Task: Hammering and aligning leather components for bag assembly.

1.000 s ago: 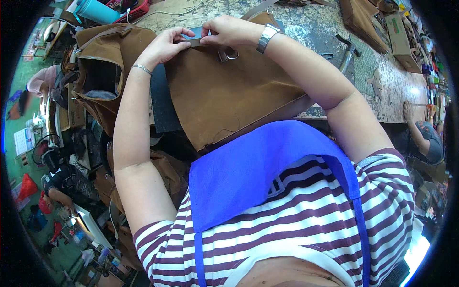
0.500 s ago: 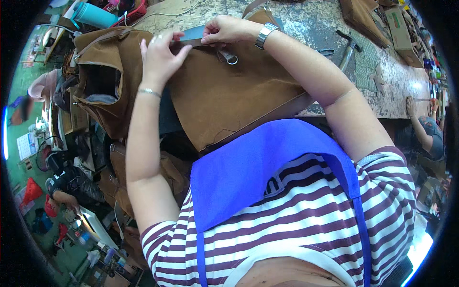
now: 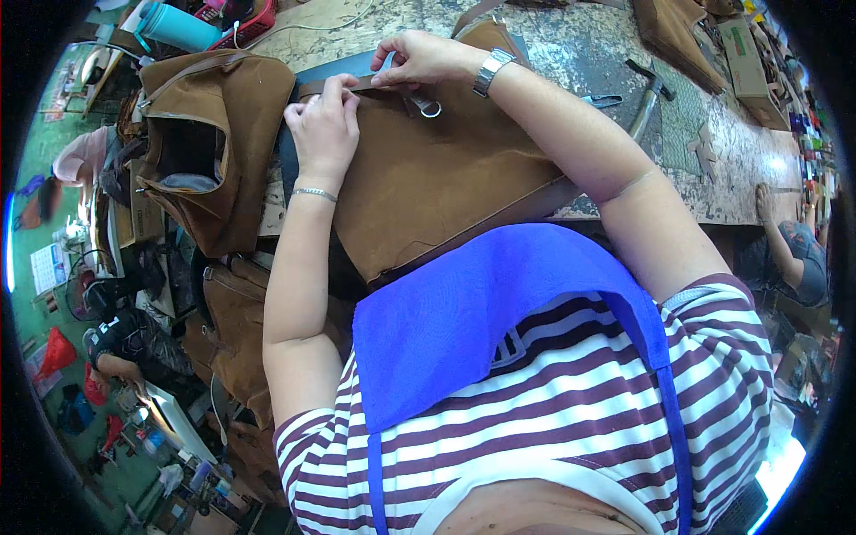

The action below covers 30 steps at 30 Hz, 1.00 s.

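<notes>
A large brown leather bag piece (image 3: 446, 169) lies across the table edge in front of me, its lower part hanging toward my blue apron (image 3: 499, 294). Along its far edge runs a narrow brown strap (image 3: 361, 85). My left hand (image 3: 323, 129) is closed at the strap's left part, fingers curled over it. Thumb and fingers of my right hand (image 3: 423, 61) pinch the strap farther right. Just below the right hand, a short tab with a metal ring (image 3: 430, 109) rests on the leather. A blue-grey board (image 3: 357, 64) shows beyond the strap.
An open brown bag (image 3: 218, 152) stands at left, with a turquoise bottle (image 3: 178, 27) behind it. To the right lie a hammer (image 3: 649, 98) and a blue-handled tool (image 3: 604, 101). More brown leather (image 3: 678, 40) and a cardboard box (image 3: 753, 76) sit far right. Other people work at both sides.
My left hand has moved right and toward me, its spread fingers now curled in on the strap. The right hand stays nearly in place, still pinching.
</notes>
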Motion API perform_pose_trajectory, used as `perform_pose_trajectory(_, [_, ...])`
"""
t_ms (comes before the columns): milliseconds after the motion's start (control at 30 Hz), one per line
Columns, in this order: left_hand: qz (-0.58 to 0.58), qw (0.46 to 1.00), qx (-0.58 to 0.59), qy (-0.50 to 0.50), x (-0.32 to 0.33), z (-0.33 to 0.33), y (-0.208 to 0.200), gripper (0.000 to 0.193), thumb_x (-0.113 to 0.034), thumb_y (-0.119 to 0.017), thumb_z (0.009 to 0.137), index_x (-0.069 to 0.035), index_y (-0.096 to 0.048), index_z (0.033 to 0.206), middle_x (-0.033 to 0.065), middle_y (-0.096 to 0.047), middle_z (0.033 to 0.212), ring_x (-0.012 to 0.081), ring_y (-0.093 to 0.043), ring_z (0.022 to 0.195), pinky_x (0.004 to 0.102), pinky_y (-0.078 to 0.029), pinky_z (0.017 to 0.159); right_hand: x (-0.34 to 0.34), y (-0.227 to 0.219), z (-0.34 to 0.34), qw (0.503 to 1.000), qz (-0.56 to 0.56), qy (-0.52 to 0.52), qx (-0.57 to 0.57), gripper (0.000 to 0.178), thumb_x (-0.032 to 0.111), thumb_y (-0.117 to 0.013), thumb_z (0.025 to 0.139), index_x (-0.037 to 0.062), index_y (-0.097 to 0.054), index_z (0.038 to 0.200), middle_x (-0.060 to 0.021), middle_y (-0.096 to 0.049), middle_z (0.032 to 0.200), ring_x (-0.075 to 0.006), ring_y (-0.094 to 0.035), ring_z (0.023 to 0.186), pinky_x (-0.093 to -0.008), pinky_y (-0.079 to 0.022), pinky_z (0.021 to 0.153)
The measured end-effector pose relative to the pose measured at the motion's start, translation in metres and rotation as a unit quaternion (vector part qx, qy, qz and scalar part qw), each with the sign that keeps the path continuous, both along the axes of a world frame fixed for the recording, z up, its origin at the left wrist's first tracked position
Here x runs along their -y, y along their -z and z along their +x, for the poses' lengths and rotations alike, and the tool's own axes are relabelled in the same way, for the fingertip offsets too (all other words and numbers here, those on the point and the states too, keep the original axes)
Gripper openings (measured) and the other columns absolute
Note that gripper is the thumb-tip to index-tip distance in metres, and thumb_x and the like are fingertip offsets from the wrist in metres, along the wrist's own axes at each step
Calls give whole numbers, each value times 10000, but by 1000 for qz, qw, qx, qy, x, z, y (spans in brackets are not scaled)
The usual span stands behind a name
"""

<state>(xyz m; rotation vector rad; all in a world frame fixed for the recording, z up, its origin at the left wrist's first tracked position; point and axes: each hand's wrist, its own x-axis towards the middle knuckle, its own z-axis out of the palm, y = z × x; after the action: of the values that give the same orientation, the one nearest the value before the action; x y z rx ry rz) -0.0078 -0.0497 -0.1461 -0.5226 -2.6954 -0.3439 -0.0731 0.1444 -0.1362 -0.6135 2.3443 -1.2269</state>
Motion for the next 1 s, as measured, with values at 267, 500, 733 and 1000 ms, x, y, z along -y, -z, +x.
perform_pose_trajectory(267, [312,602,665,313,6,20,-66,132,-65,-613,848,-47,-521,941,1,-558,901,70,-499,837,215,-423,766,-10,9,-4,1000,-14,9,8,255,265,-678,832,34,-648,935,-35,-645,732,-85,-582,615,-232,-481,572])
perform_pose_trajectory(500, [259,908,230,234,38,-102,-50,294,-234,-527,929,-37,-548,1146,17,-587,945,53,-499,888,201,-408,789,-3,0,-7,999,-24,-14,46,251,297,-666,837,58,-665,915,7,-645,742,-58,-563,611,-219,-472,555])
perform_pose_trajectory(733, [159,821,522,166,27,-102,-22,333,-116,-579,841,-97,-555,1172,-14,-581,844,39,-493,747,179,-401,664,-2,-15,-11,997,32,6,75,254,287,-667,838,45,-656,914,14,-631,712,-50,-543,578,-199,-456,540])
perform_pose_trajectory(1000, [241,789,543,156,31,-102,-25,355,-49,-614,787,-85,-549,1135,-41,-562,818,28,-498,743,165,-394,675,-3,13,-13,998,-34,-4,54,265,299,-692,804,46,-679,883,-27,-672,744,-87,-608,626,-247,-501,589])
